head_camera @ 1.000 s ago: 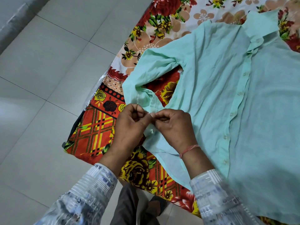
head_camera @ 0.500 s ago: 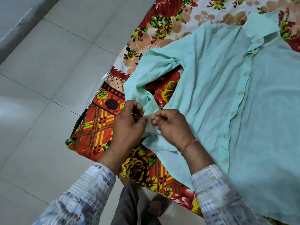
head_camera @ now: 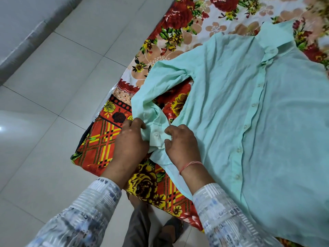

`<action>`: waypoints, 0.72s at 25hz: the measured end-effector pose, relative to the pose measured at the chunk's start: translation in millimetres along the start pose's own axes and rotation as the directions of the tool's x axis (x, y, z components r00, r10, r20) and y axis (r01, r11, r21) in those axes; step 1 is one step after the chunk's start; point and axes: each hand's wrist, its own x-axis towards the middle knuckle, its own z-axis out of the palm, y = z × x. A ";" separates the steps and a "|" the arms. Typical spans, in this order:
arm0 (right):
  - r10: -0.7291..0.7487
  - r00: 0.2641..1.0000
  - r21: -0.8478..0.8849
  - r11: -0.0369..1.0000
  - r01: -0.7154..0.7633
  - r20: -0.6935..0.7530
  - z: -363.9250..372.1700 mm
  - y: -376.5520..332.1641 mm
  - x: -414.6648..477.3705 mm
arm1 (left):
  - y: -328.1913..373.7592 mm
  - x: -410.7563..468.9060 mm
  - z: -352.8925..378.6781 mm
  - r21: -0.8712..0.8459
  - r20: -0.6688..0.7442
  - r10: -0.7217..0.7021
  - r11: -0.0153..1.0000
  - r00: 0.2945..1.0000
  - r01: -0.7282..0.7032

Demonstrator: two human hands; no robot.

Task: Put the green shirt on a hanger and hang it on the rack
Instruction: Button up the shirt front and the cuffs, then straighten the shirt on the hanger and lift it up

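Observation:
The pale green shirt lies flat and front up on a flowered bed sheet, buttoned down the placket, collar toward the top right. Its left sleeve bends back toward me, and the cuff with a white button faces up between my hands. My left hand pinches the cuff's left edge. On the cuff's right side my right hand, with a red thread on the wrist, rests its curled fingers on the fabric. No hanger and no rack are in view.
The flowered sheet covers a bed whose corner points toward me at the lower left. Grey floor tiles spread to the left. My trouser leg and a sandalled foot stand beside the bed edge.
My hands were pinched together over the cuff; now they have drawn apart, showing the cuff with its button flat between them. The camera has moved closer.

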 end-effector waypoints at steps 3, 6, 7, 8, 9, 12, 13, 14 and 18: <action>0.023 0.996 0.108 0.994 -0.014 -0.082 -5.1 -2.3 0.1 | 0.9 -2.3 -4.8 -0.013 0.008 0.017 1.000 1.000 -0.017; -0.045 0.979 0.071 0.996 0.060 -0.200 -12.5 7.5 -5.6 | -14.0 -5.3 -16.9 0.068 0.032 0.025 0.997 0.999 -0.027; -0.066 0.981 0.053 0.996 0.077 -0.181 -13.0 11.6 -7.0 | -20.9 -6.9 -20.1 0.095 0.036 0.010 0.995 0.999 -0.014; -0.074 0.988 0.062 0.995 0.083 -0.134 -12.4 15.0 -7.6 | -25.7 -8.7 -22.7 0.101 0.028 -0.010 0.995 1.000 0.007; -0.073 0.994 0.081 0.994 0.080 -0.083 -11.1 16.9 -8.1 | -27.3 -10.7 -24.0 0.091 0.010 -0.028 0.995 1.000 0.027; -0.040 0.994 0.142 0.988 0.055 -0.106 -12.2 14.6 -8.4 | -12.5 -17.1 -25.0 0.028 -0.079 -0.009 1.000 0.997 0.011; -0.026 0.989 0.159 0.986 0.050 -0.147 -17.9 12.5 -9.0 | -0.7 -16.5 -26.0 -0.002 -0.110 0.017 1.000 0.994 -0.017; -0.017 0.982 0.173 0.984 0.049 -0.186 -26.0 9.6 -9.1 | 13.7 -14.3 -27.0 -0.034 -0.132 0.049 0.998 0.990 -0.054; 0.022 0.949 0.222 0.974 0.051 -0.316 -85.9 12.8 -1.4 | 96.3 5.0 -29.5 -0.172 -0.124 0.207 0.959 0.971 -0.226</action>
